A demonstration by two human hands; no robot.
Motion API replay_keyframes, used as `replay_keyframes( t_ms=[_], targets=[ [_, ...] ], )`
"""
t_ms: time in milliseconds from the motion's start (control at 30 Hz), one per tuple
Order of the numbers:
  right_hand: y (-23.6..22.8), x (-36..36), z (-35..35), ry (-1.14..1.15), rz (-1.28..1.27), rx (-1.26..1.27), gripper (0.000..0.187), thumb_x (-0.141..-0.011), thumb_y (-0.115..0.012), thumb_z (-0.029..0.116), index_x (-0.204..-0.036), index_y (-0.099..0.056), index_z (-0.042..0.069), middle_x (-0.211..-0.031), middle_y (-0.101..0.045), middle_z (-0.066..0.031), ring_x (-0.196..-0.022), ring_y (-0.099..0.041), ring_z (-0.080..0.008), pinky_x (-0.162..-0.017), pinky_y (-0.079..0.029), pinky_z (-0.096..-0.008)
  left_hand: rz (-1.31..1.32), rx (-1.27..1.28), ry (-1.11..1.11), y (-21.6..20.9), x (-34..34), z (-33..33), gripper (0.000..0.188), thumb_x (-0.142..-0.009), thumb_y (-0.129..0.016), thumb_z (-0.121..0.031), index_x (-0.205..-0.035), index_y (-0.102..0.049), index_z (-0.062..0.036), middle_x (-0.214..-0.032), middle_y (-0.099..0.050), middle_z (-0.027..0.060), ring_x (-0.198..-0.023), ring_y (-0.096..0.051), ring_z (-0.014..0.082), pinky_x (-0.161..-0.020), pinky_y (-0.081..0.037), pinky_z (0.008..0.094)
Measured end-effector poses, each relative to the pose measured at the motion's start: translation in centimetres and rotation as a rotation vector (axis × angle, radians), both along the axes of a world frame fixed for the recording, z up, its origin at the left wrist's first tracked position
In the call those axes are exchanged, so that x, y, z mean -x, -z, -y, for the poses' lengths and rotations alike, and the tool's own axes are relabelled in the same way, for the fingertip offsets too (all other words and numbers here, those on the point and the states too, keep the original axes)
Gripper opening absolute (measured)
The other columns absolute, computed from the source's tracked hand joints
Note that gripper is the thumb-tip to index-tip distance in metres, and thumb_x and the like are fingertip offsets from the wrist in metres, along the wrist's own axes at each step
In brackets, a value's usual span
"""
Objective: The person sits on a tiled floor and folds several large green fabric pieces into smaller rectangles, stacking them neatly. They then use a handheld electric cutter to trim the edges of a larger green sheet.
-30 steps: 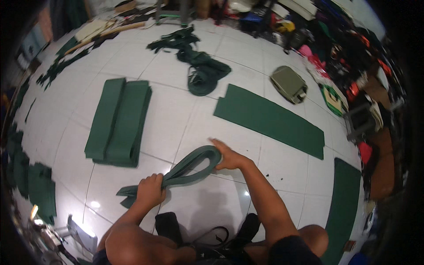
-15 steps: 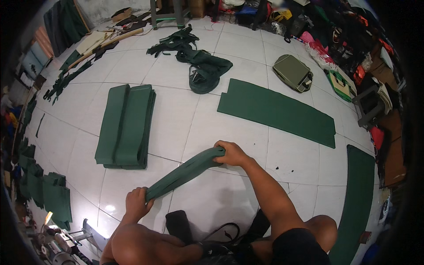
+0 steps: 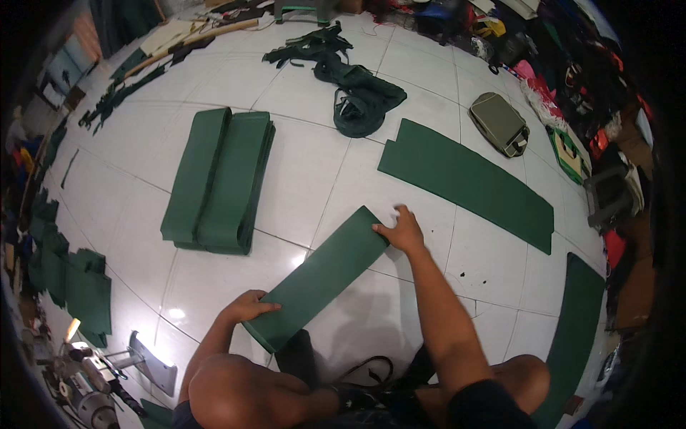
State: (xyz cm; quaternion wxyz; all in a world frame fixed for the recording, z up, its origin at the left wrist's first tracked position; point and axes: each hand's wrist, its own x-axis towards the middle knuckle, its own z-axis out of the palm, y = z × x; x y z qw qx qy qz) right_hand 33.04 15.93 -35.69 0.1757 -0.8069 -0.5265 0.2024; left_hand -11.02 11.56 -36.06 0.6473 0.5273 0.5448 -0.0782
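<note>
Green strip [image 3: 321, 275] slants between the person's hands, over white floor [image 3: 304, 179]. Left hand [image 3: 245, 307] grasping near end, thumb on top. Right hand [image 3: 407, 232]: thumb on far end, index finger off; can't tell from here if gripped. Green stack [image 3: 229, 182] ahead left, flat panel [image 3: 464, 182] ahead right.

On the white tiled floor [image 3: 128, 214], we find an olive zippered bag [image 3: 498, 124] at two o'clock, a dark grey frame [image 3: 606, 179] at three, a grey machine [image 3: 93, 407] at eight, and a long wooden stick [image 3: 191, 47] between ten and eleven.
</note>
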Motion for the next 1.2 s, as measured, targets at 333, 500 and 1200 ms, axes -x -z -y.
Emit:
replay_keyframes(
  t_ms=[333, 500, 1200],
  targets=[
    [3.7, 13.6, 8.2, 0.728, -1.039, 0.079, 0.041, -0.085, -0.078, 0.029, -0.106, -0.060, -0.002, -0.107, -0.062, -0.0148, -0.096, -0.063, -0.0268, -0.072, -0.053, -0.0390, 0.022, -0.060, 0.027, -0.7, 4.1, 2.2, 0.066, -0.081, -0.079, -0.039, -0.127, -0.058, 0.0043, -0.116, -0.065, 0.0160, -0.111, -0.060, 0.0232, -0.096, -0.046, 0.0339],
    [6.4, 13.6, 7.2, 0.738, -1.207, 0.023, 0.053, -0.086, -0.073, 0.011, -0.129, -0.047, -0.006, -0.119, -0.059, -0.0193, -0.102, -0.062, -0.0292, -0.077, -0.053, -0.0441, 0.381, 0.100, -0.667, 1.8, 5.5, 7.1, 0.054, -0.081, -0.081, -0.023, -0.124, -0.059, 0.0011, -0.109, -0.066, 0.0116, -0.102, -0.062, 0.0211, -0.091, -0.049, 0.0336],
    [4.9, 15.4, 5.6, 0.634, -1.348, -0.041, 0.065, -0.083, -0.076, 0.011, -0.132, -0.035, -0.003, -0.118, -0.057, -0.0168, -0.101, -0.061, -0.0285, -0.079, -0.054, -0.0402, 0.633, 0.208, -1.196, 1.3, 1.7, 12.9, 0.056, -0.083, -0.078, -0.011, -0.133, -0.054, -0.0022, -0.124, -0.065, 0.0117, -0.114, -0.062, 0.0248, -0.100, -0.048, 0.0434]
  ],
)
